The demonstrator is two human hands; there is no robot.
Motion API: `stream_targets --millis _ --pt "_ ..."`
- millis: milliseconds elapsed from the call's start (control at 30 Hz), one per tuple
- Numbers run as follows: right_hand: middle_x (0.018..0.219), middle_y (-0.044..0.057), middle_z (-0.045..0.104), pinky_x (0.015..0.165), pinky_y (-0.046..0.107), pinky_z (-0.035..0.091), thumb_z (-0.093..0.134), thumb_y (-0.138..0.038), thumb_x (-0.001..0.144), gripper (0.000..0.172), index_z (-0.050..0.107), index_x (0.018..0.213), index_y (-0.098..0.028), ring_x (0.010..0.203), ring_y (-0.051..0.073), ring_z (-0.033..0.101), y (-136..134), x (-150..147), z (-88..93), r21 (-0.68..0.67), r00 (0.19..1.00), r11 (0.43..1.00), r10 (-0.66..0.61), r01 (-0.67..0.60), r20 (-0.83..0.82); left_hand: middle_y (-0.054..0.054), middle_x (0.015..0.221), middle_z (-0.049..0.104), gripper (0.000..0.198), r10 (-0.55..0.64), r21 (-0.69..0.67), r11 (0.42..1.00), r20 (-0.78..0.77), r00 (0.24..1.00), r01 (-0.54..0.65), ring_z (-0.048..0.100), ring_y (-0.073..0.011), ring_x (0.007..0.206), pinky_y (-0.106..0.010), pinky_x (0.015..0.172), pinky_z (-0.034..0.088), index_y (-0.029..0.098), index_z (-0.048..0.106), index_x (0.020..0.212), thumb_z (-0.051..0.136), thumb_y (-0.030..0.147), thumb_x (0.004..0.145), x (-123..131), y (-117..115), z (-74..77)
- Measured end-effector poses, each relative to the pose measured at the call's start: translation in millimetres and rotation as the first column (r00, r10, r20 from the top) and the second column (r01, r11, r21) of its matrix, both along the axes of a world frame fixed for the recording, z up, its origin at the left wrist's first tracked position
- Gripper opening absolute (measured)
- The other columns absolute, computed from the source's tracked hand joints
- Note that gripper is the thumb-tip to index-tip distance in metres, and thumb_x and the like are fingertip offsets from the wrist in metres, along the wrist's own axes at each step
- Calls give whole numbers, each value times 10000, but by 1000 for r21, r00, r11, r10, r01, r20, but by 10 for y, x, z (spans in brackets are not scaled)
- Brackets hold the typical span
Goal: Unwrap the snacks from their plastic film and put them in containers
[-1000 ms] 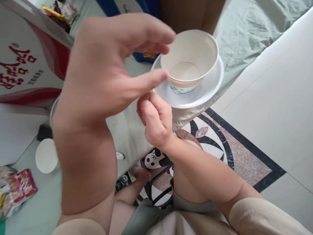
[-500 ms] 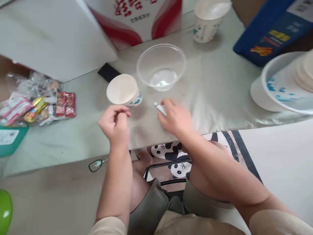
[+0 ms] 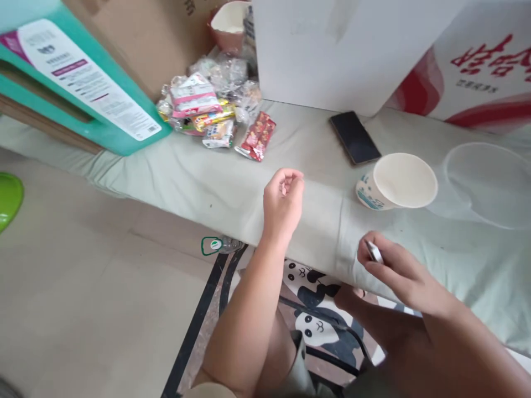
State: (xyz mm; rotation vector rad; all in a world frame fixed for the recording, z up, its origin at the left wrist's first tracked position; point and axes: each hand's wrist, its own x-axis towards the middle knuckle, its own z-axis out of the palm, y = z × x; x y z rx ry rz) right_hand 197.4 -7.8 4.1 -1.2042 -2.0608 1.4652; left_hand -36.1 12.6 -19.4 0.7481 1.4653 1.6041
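Observation:
My left hand [image 3: 284, 202] is raised over the front of the cloth-covered table, fingers curled in and thumb against them; whatever is inside, if anything, is hidden. Nearest to it lies a red snack packet [image 3: 258, 136]. In my right hand [image 3: 394, 265] is a small, slim white-and-silver object [image 3: 374, 252], gripped between thumb and fingers, its kind unclear. Just beyond that hand stands a white paper cup [image 3: 404, 179] with blue print, upright. A clear plastic bowl [image 3: 489, 185] is to the right of the cup. Behind the cup lies a black phone [image 3: 354, 137].
Several wrapped snacks [image 3: 207, 105] are heaped at the back, beside a teal jug [image 3: 83, 83] with a label. A white box [image 3: 332, 50] and a red-and-white box [image 3: 477, 77] line the back. Below the table edge is a panda-print mat [image 3: 319, 326].
The view has swung left, bringing the snacks and teal jug toward the middle. Both hands have shifted left over the table, away from the cup. The right hand still holds the small object.

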Motion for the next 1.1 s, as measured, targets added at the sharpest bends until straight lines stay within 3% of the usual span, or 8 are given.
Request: stream_targets --millis 167,300,400,500,700,900,1000,1100 --pt "772 31 641 754 436 498 663 -333 763 93 592 779 -275 710 223 582 637 -1292 -36 242 967 941 -253 237 37 -10 899 632 60 132 -94 989 184 974 -116 627 -159 907 -285 844 481 234 611 851 600 266 901 -298 -76 85" --pt "910 61 652 963 483 491 678 -474 814 270 571 879 -235 987 272 622 1442 -2304 -233 245 952 928 -302 280 57 -17 911 611 65 168 -147 980 246 955 -135 623 -184 957 -296 843 477 239 601 874 601 296 904 -410 -77 84" --pt "1109 130 601 1052 583 458 767 -516 749 453 516 962 -204 1219 359 565 1796 -2803 -357 249 879 875 -456 415 137 -11 831 543 98 157 -146 982 267 951 -121 608 -182 905 -291 790 471 230 566 825 597 278 905 -427 -63 93" --pt "1237 172 555 1072 574 455 826 -405 683 547 456 1038 -214 1287 376 511 1843 -2991 -366 292 871 893 -418 342 259 -7 781 488 135 135 -132 986 301 944 -99 590 -172 858 -287 751 459 222 538 779 590 245 902 -426 -51 116" --pt "937 25 525 895 410 510 732 -255 727 451 321 911 -280 1057 257 583 1649 -2618 -308 265 904 927 -335 265 265 0 762 480 161 168 -141 981 265 950 -134 574 -163 838 -280 733 441 219 545 740 602 219 891 -396 -38 132" --pt "786 -55 460 523 289 374 723 -243 679 401 418 936 -283 603 120 423 958 -1505 -195 -9 905 916 -398 401 -149 -32 976 636 83 188 -137 977 172 967 -166 612 -183 1004 -295 873 492 234 597 867 672 266 884 -236 -19 63" --pt "754 -62 489 476 299 324 721 -316 671 448 462 1036 -299 539 131 411 455 -885 -87 -242 823 904 -422 352 -380 -71 1157 703 271 -138 -63 985 278 951 161 643 -237 1139 -331 915 534 242 678 1010 747 465 872 -61 -36 35" --pt "819 -26 545 491 318 379 786 -458 649 493 522 1033 -297 573 152 479 94 -438 -46 -337 740 863 -499 377 -451 -104 1195 747 437 -642 132 748 391 659 651 690 -291 1160 -361 875 583 247 741 1114 763 596 852 168 -82 51"
